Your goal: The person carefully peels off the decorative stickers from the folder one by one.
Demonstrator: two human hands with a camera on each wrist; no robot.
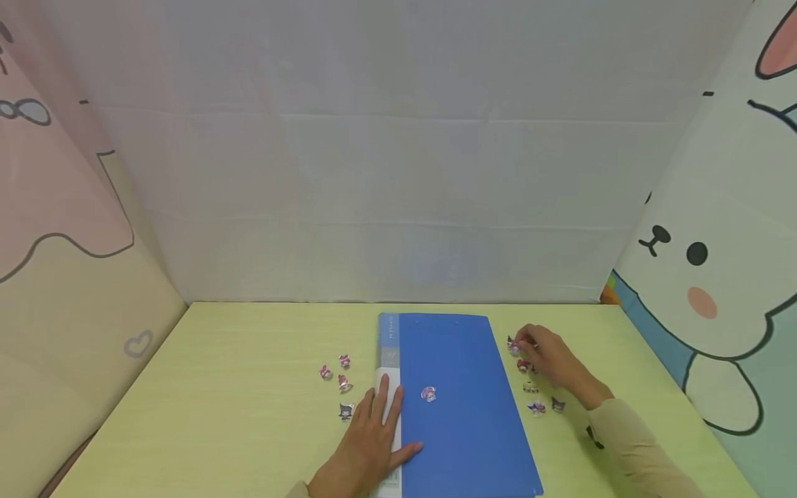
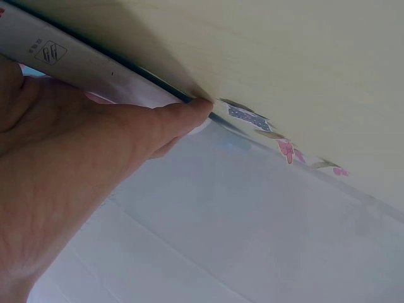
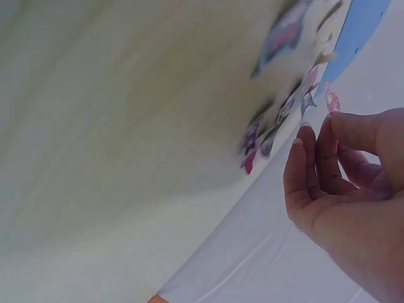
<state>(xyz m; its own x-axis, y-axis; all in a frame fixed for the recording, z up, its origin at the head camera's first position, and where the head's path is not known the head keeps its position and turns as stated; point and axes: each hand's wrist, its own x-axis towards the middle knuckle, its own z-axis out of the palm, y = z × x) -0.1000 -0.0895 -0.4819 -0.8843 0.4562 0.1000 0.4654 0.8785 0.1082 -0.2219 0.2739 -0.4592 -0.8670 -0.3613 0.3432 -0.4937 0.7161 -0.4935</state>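
Note:
A blue folder [image 1: 461, 415] lies on the table with one small character sticker [image 1: 428, 394] on its cover. My left hand [image 1: 369, 436] rests with spread fingers on the folder's pale spine [image 1: 391, 356]; the left wrist view shows the spine [image 2: 95, 72] from the side. Beyond the folder's right edge, my right hand [image 1: 553, 356] pinches a small pinkish-red sticker [image 3: 332, 100] between thumb and fingertips. Close by the right hand, several stickers lie on the table, among them a red and dark one [image 1: 523, 365] and a purple one [image 1: 537, 409].
Left of the folder lie several more stickers, including a pink one [image 1: 345, 382] and a dark grey one [image 1: 346, 412]. The yellow-green table [image 1: 236, 394] meets a white sheet [image 1: 386, 173] at the back. Cartoon-printed cloth [image 1: 703, 290] hangs at both sides.

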